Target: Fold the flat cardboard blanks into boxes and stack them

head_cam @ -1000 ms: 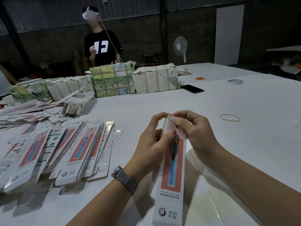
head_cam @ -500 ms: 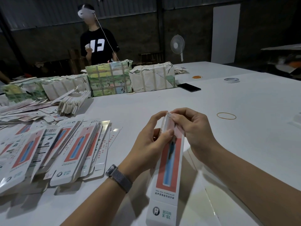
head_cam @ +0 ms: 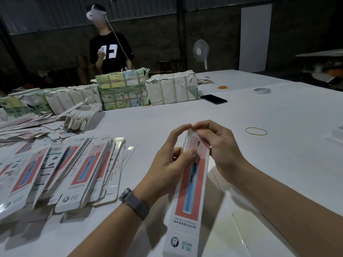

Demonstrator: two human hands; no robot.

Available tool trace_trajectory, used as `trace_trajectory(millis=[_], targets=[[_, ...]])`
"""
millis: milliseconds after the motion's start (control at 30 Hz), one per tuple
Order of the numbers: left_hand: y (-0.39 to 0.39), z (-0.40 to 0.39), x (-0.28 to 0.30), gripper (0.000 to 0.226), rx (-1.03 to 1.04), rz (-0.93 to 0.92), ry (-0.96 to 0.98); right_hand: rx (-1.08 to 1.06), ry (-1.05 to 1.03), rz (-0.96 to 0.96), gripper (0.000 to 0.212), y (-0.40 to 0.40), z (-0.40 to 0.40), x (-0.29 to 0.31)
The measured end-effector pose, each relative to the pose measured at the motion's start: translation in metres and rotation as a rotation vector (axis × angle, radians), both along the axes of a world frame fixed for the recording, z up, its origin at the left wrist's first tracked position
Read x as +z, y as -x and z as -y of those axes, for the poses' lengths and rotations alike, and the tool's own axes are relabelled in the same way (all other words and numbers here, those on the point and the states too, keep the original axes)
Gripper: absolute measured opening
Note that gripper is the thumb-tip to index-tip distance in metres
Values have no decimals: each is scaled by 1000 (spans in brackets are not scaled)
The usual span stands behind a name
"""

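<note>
A long narrow white box [head_cam: 187, 197] with a red panel and a blue toothbrush picture is held lengthwise above the white table [head_cam: 278, 145], its far end up. My left hand [head_cam: 167, 162] grips its far part from the left, thumb on the front face. My right hand [head_cam: 217, 145] pinches the far end flap with curled fingers. A fanned pile of flat blanks [head_cam: 61, 169] of the same print lies to the left.
Wrapped bundles [head_cam: 122, 89] stand in a row at the back, with loose flat blanks [head_cam: 81, 117] before them. A phone [head_cam: 213, 99], a tape roll [head_cam: 261, 90] and rubber bands [head_cam: 256, 131] lie to the right. A person [head_cam: 109, 49] stands behind the table.
The box and both hands stay nearly in place; my fingertips have shifted slightly at the far end flap. The view has moved a little.
</note>
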State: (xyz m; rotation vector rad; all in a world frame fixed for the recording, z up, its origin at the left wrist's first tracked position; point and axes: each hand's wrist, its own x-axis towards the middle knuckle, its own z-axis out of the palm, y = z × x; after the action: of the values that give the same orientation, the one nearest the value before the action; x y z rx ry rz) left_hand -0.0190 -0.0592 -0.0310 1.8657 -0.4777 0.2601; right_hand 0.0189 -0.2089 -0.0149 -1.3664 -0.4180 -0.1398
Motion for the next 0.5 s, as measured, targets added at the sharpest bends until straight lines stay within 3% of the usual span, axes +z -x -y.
trace_trajectory(millis=[300,500], targets=[[-2,-3,-5,46,-22,-27,-43,-141,73,18,31,-1,1,1],[-3,-2,-7,40,-28,-40,-20,-5,81,-94,32,-3,7,5]])
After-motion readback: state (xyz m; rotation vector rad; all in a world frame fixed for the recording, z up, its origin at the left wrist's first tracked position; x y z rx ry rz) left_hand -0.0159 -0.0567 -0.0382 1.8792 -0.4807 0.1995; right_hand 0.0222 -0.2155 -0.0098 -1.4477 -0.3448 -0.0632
